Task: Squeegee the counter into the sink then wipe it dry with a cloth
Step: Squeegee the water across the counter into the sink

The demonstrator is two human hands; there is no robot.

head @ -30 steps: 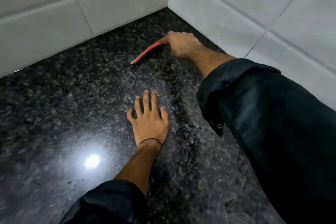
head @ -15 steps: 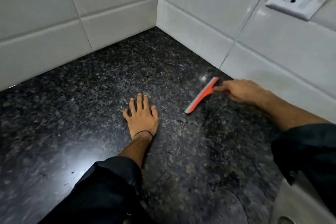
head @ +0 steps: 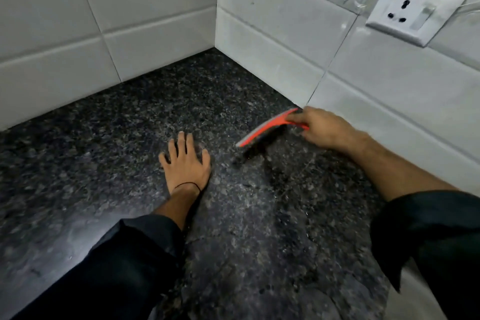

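An orange squeegee [head: 262,130] with a grey blade rests its edge on the dark speckled granite counter [head: 130,143], close to the right-hand tiled wall. My right hand [head: 323,127] grips its handle, fingers closed around it. A wet streak with small drops runs along the counter below the blade. My left hand [head: 185,161] lies flat on the counter to the left of the squeegee, palm down, fingers spread, holding nothing. A thin black band circles that wrist. No cloth is in view.
White tiled walls [head: 272,34] meet in a corner at the back of the counter. A white socket with a switch [head: 413,9] sits on the right wall. A pale surface [head: 418,299] shows at the bottom right edge, below my dark right sleeve.
My right hand has drawn the squeegee out of the back corner, along the right wall towards me. In the last half second it hardly moved. My left hand stayed flat on the counter.
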